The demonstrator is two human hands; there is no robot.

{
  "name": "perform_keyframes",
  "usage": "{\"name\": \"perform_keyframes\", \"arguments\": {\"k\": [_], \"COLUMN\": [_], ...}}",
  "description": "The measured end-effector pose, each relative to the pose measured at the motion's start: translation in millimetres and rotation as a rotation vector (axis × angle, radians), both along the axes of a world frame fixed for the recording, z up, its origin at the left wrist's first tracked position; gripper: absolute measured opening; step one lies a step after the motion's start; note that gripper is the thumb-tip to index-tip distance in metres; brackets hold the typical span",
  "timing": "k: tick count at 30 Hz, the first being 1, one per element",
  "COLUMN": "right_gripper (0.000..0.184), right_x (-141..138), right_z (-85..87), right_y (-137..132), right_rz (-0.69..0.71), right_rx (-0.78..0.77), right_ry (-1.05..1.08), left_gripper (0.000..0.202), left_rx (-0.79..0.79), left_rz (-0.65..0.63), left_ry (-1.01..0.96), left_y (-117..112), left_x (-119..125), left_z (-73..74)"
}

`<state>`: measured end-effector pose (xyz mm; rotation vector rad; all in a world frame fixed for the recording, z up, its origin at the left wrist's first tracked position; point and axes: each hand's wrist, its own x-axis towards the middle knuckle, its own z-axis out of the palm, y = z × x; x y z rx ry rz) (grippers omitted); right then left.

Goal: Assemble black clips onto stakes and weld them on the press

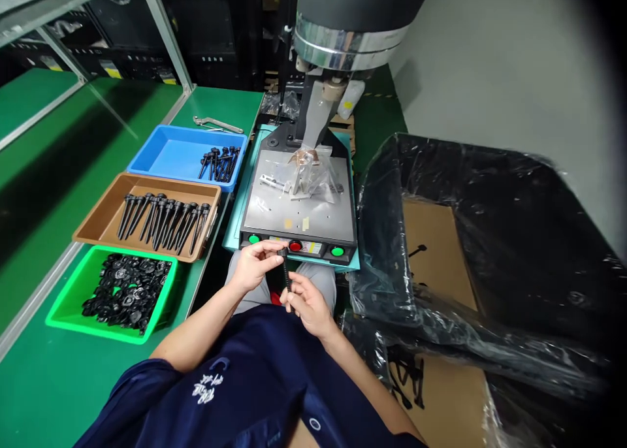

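Both my hands hold one black plastic stem with a wider head (pixel 286 272), in front of the press base. My left hand (pixel 255 264) pinches the head end at the top. Lower down, my right hand (pixel 306 304) has its fingers closed round the shaft. Just beyond my hands is the press (pixel 306 219), with a red button (pixel 295 246) between two green ones. Clear film wraps the fixture (pixel 304 174) on its metal plate. To the left, similar black stems (pixel 166 219) lie in a brown tray (pixel 98 206).
A blue tray (pixel 161 149) holds more black stems; a green tray (pixel 63 304) holds small black round parts. A wrench (pixel 218 123) lies behind them. At right stand cartons lined with black plastic film (pixel 514 187), with a few stems inside. The press head (pixel 353 36) overhangs the plate.
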<state>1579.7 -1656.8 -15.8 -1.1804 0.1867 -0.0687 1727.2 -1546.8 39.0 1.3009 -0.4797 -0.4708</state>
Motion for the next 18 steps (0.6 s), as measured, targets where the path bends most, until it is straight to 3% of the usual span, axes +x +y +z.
{"name": "perform_keyframes", "arguments": {"k": [7,13,18], "right_gripper": [0.051,0.047,0.038], "right_x": [10,30,43], "right_z": [-9.3,-3.8,7.9], "right_y": [-17,-19,-21], "right_rz": [-0.031,-0.220,-0.195], "right_rx": [0.001,0.180,0.279], "right_ry": [0.031,0.017,0.044], "left_gripper": [0.020,0.016,0.014], "left_rx": [0.088,0.155,0.180], "left_rz": [-0.047,-0.064,-0.051], "left_ry": [-0.055,-0.065,-0.129], "left_y": [-11,-24,-25], "left_x": [-2,-19,-20], "left_z": [-0.7,-3.1,-8.0]}}
